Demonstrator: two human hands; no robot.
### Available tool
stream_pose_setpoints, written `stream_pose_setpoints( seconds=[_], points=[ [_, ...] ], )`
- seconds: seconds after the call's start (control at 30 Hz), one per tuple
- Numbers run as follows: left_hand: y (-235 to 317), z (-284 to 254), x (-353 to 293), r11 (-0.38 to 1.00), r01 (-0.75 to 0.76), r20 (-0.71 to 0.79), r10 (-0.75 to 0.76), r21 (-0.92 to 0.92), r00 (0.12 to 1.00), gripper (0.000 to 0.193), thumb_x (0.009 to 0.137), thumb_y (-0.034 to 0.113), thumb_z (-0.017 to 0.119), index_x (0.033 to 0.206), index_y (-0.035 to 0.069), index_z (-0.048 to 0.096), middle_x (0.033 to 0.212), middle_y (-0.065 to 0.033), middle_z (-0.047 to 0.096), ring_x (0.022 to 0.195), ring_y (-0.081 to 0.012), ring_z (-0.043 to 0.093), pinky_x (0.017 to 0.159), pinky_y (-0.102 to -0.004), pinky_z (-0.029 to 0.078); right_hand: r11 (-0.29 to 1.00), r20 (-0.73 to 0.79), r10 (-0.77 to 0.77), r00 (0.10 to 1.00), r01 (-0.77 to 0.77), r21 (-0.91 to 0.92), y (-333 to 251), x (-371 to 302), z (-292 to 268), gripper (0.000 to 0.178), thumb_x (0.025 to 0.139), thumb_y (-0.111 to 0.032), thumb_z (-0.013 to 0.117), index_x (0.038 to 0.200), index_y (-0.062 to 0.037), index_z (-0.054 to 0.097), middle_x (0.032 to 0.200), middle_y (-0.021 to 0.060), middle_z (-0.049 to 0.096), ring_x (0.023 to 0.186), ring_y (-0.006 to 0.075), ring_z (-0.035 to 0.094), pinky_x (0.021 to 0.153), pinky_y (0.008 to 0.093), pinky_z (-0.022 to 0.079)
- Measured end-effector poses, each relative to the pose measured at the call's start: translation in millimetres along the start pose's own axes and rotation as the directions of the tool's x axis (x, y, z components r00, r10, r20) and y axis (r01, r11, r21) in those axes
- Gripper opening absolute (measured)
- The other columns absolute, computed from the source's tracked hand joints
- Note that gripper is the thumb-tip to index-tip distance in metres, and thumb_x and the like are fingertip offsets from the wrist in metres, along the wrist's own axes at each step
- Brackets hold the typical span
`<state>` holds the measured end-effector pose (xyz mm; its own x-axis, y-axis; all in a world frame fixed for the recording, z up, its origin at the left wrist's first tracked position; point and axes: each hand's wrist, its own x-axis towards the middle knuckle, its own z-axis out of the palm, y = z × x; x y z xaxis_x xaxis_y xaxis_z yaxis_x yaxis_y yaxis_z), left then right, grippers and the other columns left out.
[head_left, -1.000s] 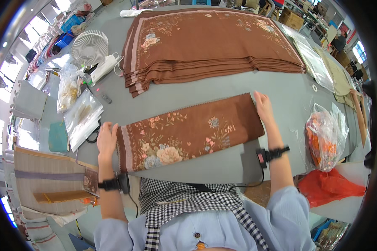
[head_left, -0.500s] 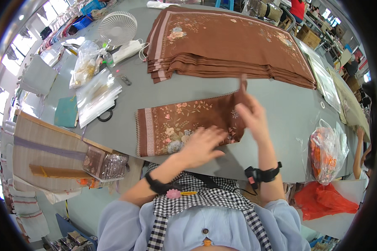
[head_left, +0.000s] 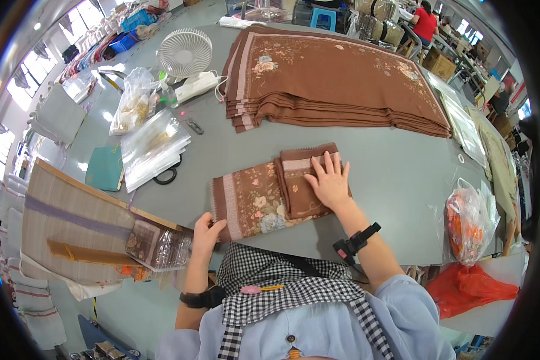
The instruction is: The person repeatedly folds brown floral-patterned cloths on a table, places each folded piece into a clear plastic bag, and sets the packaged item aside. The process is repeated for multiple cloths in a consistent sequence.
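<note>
A brown floral cloth [head_left: 259,204] with a pale border band lies on the grey table in front of me. Its right part is folded over toward the left, in layers. My right hand [head_left: 331,183] rests flat on that folded part, fingers spread. At the cloth's near left corner, my left hand [head_left: 206,235] is closed, thumb and fingers pinching the edge. Beyond them lies a stack of larger brown floral cloths [head_left: 342,75], its near edges in several layers.
Clear plastic sleeves [head_left: 153,150], black-handled scissors [head_left: 165,176] and a teal booklet [head_left: 104,168] lie to the left. A white fan [head_left: 185,53] stands farther back. A plastic bag with orange contents [head_left: 465,222] sits at the right, above a red bag [head_left: 468,291].
The cloth's right end has been folded over to the left. My right hand has come down flat on it; my left hand has moved from the middle to the near left corner.
</note>
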<state>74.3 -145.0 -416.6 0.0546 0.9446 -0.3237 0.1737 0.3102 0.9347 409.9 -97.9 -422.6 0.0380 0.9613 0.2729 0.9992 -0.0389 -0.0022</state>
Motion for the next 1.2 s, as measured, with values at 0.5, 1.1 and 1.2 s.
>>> stream_pose_setpoints(
  seconds=[0.5,1.1,1.2],
  points=[
    [78,215,58,0.98,-0.056,0.627,0.165,-0.189,0.761,0.058,0.093,0.011,0.056,0.145,0.007,0.031,0.118,-0.0093,0.052,0.102,-0.0164,0.055,0.088,-0.0288,0.046,-0.168,0.533,0.27,0.802,-0.505,0.846,44,-56,-27,0.039,0.094,-0.012,0.058,0.129,0.0061,0.053,0.116,0.0134,0.065,0.106,0.0153,0.06,0.089,0.0276,0.048],
    [31,138,26,0.488,-0.772,0.425,0.647,0.407,0.633,0.045,0.093,0.028,0.056,0.132,0.008,0.052,0.14,-0.0109,0.047,0.135,-0.031,0.037,0.111,-0.0575,0.023,0.725,-0.154,-0.242,0.958,0.284,0.628,29,-19,-35,0.032,0.081,-0.01,0.067,0.113,-0.0113,0.065,0.12,0.0102,0.059,0.114,0.031,0.055,0.097,0.0423,0.044],
    [29,110,39,0.394,-0.759,0.478,0.603,0.518,0.639,0.026,0.092,0.015,0.055,0.117,0.015,0.064,0.13,-0.0073,0.054,0.129,-0.0283,0.045,0.109,-0.0548,0.029,0.78,-0.123,-0.48,0.869,0.486,0.394,5,0,-22,0.036,0.084,-0.028,0.068,0.119,-0.0205,0.065,0.134,0.0099,0.052,0.131,0.0355,0.041,0.108,0.0607,0.026]
  ],
)
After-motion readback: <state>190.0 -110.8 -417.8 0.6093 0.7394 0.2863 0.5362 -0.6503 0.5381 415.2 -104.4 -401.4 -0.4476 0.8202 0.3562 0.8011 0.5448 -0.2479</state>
